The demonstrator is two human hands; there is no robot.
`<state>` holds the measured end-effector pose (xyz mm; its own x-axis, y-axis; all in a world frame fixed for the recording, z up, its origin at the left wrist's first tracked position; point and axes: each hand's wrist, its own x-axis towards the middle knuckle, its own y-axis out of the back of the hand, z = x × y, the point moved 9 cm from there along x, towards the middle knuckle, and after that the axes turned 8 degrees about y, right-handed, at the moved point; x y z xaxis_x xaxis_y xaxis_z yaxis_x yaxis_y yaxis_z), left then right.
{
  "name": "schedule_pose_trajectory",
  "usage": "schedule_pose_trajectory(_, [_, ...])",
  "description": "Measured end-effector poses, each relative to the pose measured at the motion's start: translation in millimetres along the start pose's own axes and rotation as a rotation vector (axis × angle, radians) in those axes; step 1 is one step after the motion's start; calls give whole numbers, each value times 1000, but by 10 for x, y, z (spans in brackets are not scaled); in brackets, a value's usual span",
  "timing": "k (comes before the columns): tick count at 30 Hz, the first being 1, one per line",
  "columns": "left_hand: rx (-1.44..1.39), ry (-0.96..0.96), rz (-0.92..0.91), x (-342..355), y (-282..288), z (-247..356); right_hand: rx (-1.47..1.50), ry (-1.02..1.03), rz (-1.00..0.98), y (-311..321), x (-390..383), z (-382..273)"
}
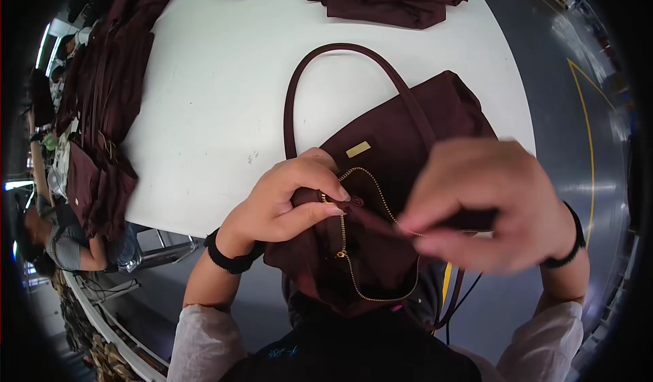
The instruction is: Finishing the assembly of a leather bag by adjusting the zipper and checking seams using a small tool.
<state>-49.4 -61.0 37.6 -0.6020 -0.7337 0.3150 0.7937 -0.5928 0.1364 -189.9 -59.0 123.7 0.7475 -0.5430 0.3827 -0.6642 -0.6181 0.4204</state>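
Observation:
A dark maroon tote bag [435, 103] with a long looped handle [351, 50] and a small gold plate [358, 149] lies at the table's near edge, its gold-toothed zipper [350, 266] curving down over the edge. My left hand [292, 198] pinches maroon fabric beside the zipper, thumb and forefinger close together. My right hand [490, 205] is blurred by motion, its fingers bent and closed at the fabric right of my left hand; what lies between the fingertips is too blurred to make out.
More maroon bags lie along the white table's [211, 110] left edge [102, 96] and far edge [401, 1]. A seated person [68, 246] is at the left. A grey floor with yellow lines [589, 144] runs along the right.

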Motion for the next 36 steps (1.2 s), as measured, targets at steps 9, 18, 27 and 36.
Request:
schedule_pose_trajectory(9, [57,-88,26,-27,-7,77,158,-549,-795,-1106,-1548,-141])
schedule_pose_trajectory(18, [111,-41,50,-64,-21,132,-74,-687,-466,-1649,-2173,-139])
schedule_pose_trajectory(27, [103,44,70,-136,-45,163,-73,-767,-260,-1820,-2180,-146])
schedule_pose_trajectory(36, [224,80,195,-148,51,155,67,-889,-59,-1936,-2260,130])
